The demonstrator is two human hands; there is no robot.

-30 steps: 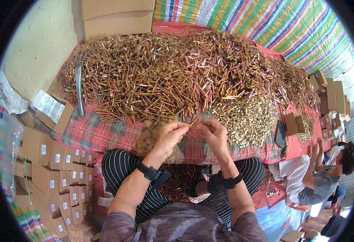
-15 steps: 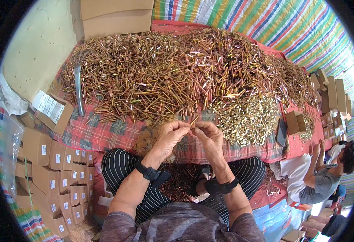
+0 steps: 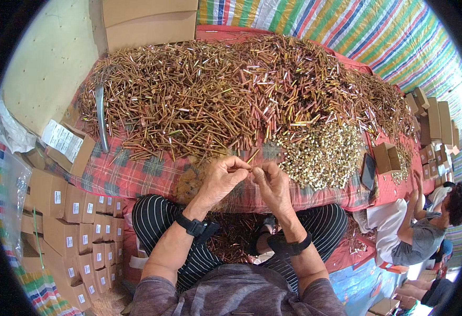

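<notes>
Over the near edge of the plaid cloth, my left hand (image 3: 223,175) and my right hand (image 3: 272,181) meet almost fingertip to fingertip. Both are closed in a pinch. A thin brass-coloured screw (image 3: 252,156) slants up just beyond the fingertips; its lower end is hidden by them. Between the right thumb and fingers, whatever is pinched is too small to make out. A large heap of long brass and copper-coloured screws (image 3: 189,100) lies beyond my hands. To the right of my right hand is a pile of small pale-gold nut-like pieces (image 3: 323,158).
A curved metal bar (image 3: 102,118) lies at the heap's left end. Small cartons (image 3: 57,234) are stacked at lower left. A dark phone-like slab (image 3: 368,172) and an open box (image 3: 388,157) are right of the small pieces. Another person (image 3: 418,231) sits at far right.
My right fingers have shifted slightly and the thumb is raised a little against the fingers. My left hand stays almost in place. The other person's hand at far right has moved up.
</notes>
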